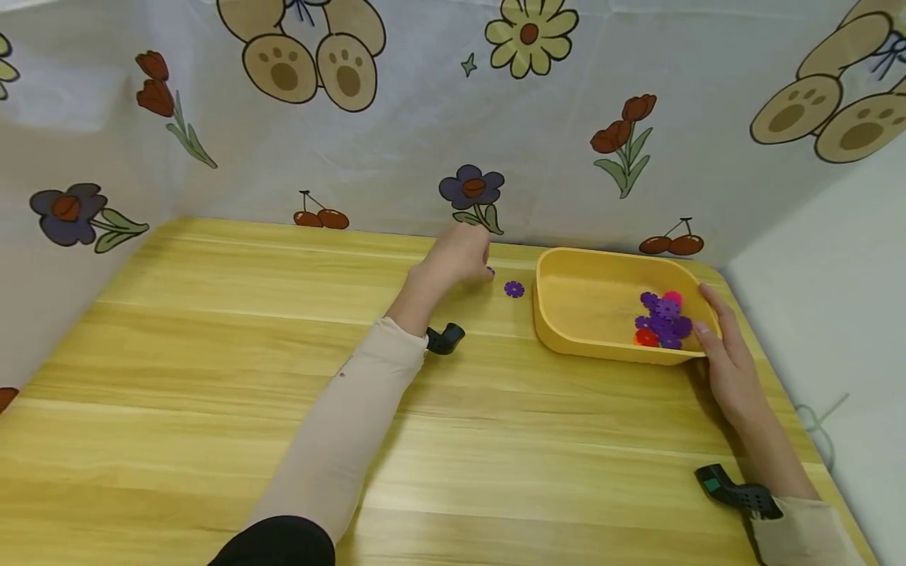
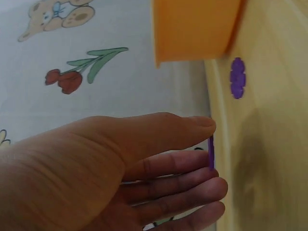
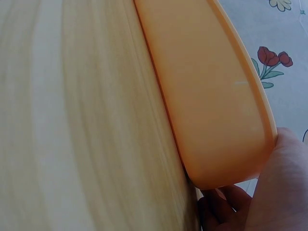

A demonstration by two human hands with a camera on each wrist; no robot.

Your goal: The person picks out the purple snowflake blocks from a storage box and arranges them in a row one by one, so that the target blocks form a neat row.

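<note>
Near the table's back edge my left hand (image 1: 455, 258) pinches a small purple flower-shaped disc (image 2: 211, 153), seen edge-on between thumb and fingertips in the left wrist view. Another purple disc (image 1: 514, 289) lies flat on the table between that hand and a yellow plastic tray (image 1: 580, 303). My right hand (image 1: 731, 365) grips the tray's right end, thumb on the rim and fingers partly hidden beneath it. Inside the tray, toward its right side, sits a pile of purple discs (image 1: 665, 313), with a red disc (image 1: 646, 337) and a pink disc (image 1: 673, 298) among them.
The wood-grain table (image 1: 212, 393) meets a cloth (image 1: 396, 157) printed with bears, flowers and cherries at its back edge. A white wall (image 1: 821, 299) borders the right side. A black strap mount (image 1: 739, 491) sits on the right wrist, and another (image 1: 446, 339) on the left.
</note>
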